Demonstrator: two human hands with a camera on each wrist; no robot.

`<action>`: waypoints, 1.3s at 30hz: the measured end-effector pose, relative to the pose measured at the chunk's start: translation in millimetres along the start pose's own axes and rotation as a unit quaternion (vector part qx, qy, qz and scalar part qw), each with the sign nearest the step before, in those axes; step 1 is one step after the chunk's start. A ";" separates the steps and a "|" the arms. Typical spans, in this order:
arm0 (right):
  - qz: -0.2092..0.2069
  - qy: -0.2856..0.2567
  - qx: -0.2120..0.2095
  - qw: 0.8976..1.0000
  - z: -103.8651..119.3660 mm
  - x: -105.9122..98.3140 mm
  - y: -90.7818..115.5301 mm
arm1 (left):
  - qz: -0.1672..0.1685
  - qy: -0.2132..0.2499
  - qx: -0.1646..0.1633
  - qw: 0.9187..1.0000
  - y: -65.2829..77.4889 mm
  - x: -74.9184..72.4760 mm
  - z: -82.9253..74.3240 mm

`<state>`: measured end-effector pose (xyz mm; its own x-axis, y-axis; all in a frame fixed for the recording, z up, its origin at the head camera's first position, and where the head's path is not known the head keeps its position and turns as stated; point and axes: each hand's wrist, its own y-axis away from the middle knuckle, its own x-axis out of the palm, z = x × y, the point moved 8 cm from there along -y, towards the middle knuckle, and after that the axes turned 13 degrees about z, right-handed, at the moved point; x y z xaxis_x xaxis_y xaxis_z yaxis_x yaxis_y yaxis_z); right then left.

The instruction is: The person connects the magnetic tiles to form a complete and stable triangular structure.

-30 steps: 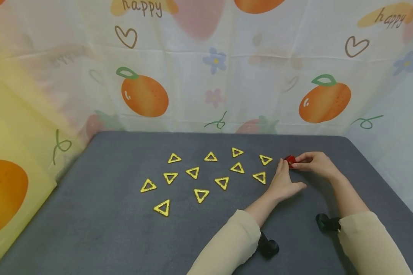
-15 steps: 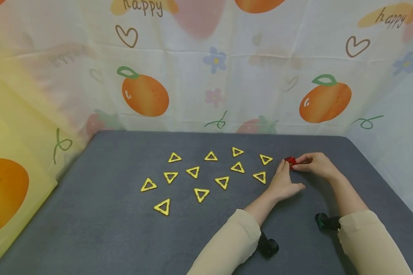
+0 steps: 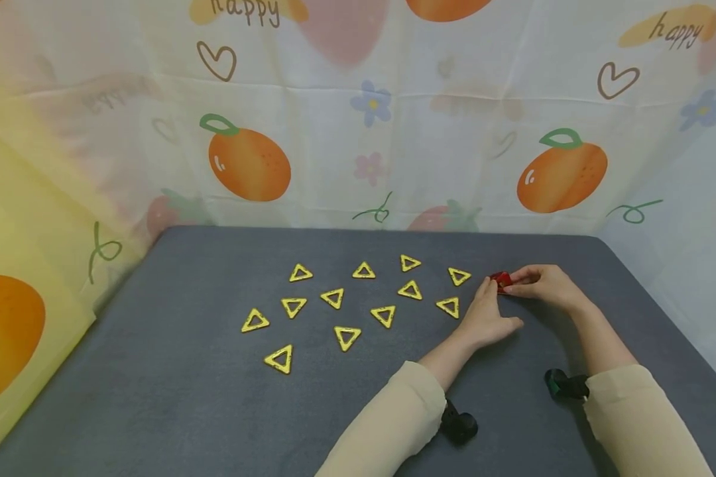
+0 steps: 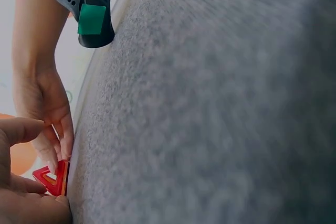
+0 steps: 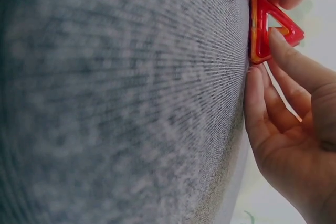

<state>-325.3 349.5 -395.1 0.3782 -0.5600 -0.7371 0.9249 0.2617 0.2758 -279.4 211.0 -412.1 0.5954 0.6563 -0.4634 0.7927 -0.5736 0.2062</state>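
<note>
A small red triangle frame (image 3: 501,281) stands on edge on the grey table, right of centre. Its middle is an open hole, and an orange strip shows along its lower edge in the right wrist view. My right hand (image 3: 550,286) pinches this triangle (image 5: 261,35) from the right, thumb on its face. From the other side, my left hand (image 3: 482,318) touches it with fairly straight fingertips, its thumb held apart. Several yellow triangle frames (image 3: 347,338) lie flat and spread out left of the hands. Fingers partly hide the red piece in the head view.
The grey table (image 3: 155,384) has rounded far corners. A printed curtain (image 3: 310,152) with oranges and flowers hangs behind it and along both sides. A black wrist camera (image 3: 459,427) sits below the left wrist, another black camera (image 3: 563,384) by the right one.
My left hand and forearm have shifted slightly left, and its thumb has come in a little. The right hand keeps its pinch on the red triangle frame. The yellow triangle frames stay put.
</note>
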 end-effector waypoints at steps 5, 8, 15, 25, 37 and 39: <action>0.017 -0.038 -0.004 0.999 -1.0 2.7 0.5 | 0.002 0.001 -0.002 1.000 5.5 -0.4 -3.0; 0.025 -0.062 -0.011 0.998 -0.4 3.2 2.1 | 0.000 0.004 0.003 1.000 11.8 -3.2 -9.1; 0.039 -0.072 -0.013 0.997 2.4 4.9 4.2 | 0.009 0.032 0.045 0.998 34.1 -27.7 -27.0; 0.038 -0.055 0.004 0.998 1.0 5.7 4.7 | 0.014 0.070 0.120 0.990 100.8 -117.1 -35.6; -0.024 -0.039 0.019 0.999 6.2 -6.7 15.5 | -0.093 0.092 0.147 0.980 186.2 -232.5 3.8; -0.051 -0.039 0.023 0.998 9.2 -11.5 18.8 | -0.107 0.094 0.141 0.980 198.6 -247.1 11.8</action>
<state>-311.9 353.6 -375.8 0.2830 -0.6414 -0.7131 0.9586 0.1648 0.2322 -270.7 -70.9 -266.8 0.4534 0.8404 -0.2971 0.8508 -0.5074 -0.1368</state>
